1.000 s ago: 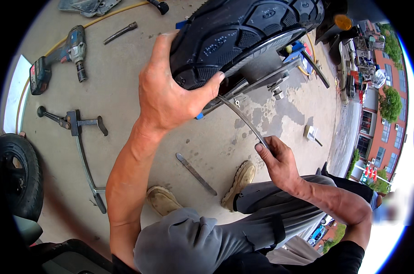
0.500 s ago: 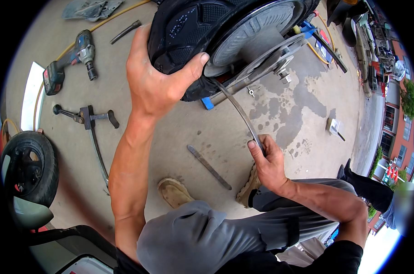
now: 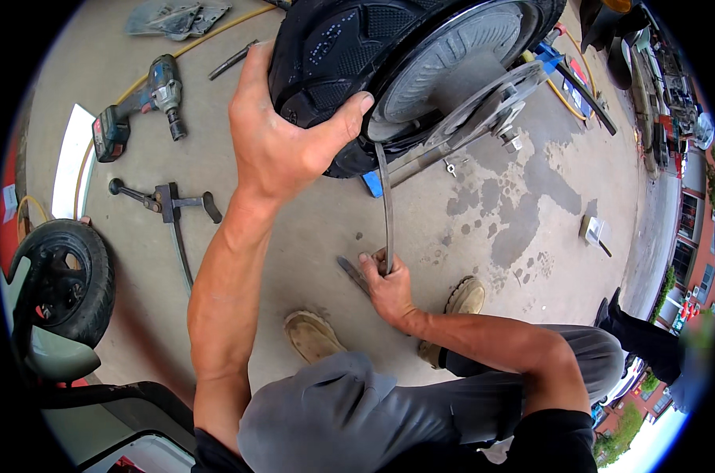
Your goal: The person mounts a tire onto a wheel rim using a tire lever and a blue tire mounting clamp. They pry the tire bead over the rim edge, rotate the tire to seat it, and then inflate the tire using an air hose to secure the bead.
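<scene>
Steel-grey lever [image 3: 387, 201] sits clasped in my right grip [image 3: 389, 288] on the head feed; just left of that grip, a flat bar [image 3: 351, 273] lies partly hidden on the floor [image 3: 310, 244]; beyond it, the lever's far end meets the black tyre [image 3: 373, 39], which my left grip [image 3: 286, 150] holds, thumb along the sidewall; farther off, left of that grip, lies a cordless impact wrench [image 3: 165, 88]

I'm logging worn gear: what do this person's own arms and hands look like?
The left grip and right grip are bare, ungloved hands. No watch or bracelet shows. Short black sleeves leave the forearms uncovered.
</scene>
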Motion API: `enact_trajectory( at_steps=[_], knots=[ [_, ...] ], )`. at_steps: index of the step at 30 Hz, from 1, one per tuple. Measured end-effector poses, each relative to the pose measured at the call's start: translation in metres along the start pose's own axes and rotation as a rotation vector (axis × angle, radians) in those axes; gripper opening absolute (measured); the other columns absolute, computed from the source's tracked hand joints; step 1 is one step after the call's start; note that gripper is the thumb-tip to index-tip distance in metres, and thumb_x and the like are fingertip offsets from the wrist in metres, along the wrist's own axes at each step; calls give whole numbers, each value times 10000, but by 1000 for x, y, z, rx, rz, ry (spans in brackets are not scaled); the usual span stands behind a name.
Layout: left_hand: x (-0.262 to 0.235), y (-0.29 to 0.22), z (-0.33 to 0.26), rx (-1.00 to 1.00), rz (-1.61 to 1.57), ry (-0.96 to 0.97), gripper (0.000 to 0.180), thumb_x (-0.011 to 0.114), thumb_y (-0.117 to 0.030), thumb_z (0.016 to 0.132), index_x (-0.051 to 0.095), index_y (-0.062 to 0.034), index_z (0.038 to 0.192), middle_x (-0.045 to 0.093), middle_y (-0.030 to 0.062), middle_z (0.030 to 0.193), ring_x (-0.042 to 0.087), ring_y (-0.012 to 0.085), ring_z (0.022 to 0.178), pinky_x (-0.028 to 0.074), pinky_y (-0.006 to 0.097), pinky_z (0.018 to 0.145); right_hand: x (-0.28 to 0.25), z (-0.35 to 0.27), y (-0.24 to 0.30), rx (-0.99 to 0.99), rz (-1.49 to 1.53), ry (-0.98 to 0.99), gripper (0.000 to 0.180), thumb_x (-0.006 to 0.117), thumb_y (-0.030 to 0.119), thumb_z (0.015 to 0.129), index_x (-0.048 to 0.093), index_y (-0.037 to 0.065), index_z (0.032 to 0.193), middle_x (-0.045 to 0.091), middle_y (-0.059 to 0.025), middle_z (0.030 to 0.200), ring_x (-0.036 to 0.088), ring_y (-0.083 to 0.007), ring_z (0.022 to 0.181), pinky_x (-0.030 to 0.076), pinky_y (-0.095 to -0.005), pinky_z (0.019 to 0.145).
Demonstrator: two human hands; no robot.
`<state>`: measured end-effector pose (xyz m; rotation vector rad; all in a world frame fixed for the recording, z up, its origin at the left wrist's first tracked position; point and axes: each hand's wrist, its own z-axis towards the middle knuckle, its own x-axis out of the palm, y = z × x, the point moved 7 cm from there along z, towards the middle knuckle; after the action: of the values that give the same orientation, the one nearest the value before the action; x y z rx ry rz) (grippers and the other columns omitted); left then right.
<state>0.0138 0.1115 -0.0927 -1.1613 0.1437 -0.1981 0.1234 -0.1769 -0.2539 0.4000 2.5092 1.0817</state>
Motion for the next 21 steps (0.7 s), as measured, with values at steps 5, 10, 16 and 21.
enact_trajectory(
  at_steps=[5, 10, 16, 21],
  knots=[
    [-1, 1, 0, 70, 79, -53, 511, 898, -68, 749, 625, 64, 1161, 770, 103, 947, 721, 145, 835, 587, 304, 785, 56, 32, -28, -108, 117, -32, 371, 760, 200, 1010, 474, 86, 803, 424, 62, 683, 372, -50, 644, 352, -294, 540],
    [2, -6, -1, 24, 38, -58, 480, 877, -54, 777, 621, 65, 1165, 775, 101, 886, 733, 146, 770, 592, 305, 762, -15, 43, -22, -223, -180, 45, 309, 784, 228, 990, 570, 46, 862, 484, 2, 670, 420, -122, 627, 406, -339, 562],
    [0, -11, 3, 33, 50, -47, 457, 867, -79, 806, 623, 64, 1165, 778, 100, 854, 740, 144, 769, 594, 305, 777, -106, 109, 28, -448, -839, -62, 359, 721, 338, 1033, 634, -10, 1020, 670, -211, 728, 580, -382, 602, 516, -446, 635],
    [-3, -7, 4, 47, 105, -44, 501, 888, -140, 797, 627, 61, 1174, 790, 118, 865, 754, 150, 781, 596, 310, 787, 15, 22, -17, -254, -173, 156, 347, 620, 342, 1110, 619, 15, 993, 533, -13, 745, 492, -123, 692, 447, -341, 616]
  ],
)
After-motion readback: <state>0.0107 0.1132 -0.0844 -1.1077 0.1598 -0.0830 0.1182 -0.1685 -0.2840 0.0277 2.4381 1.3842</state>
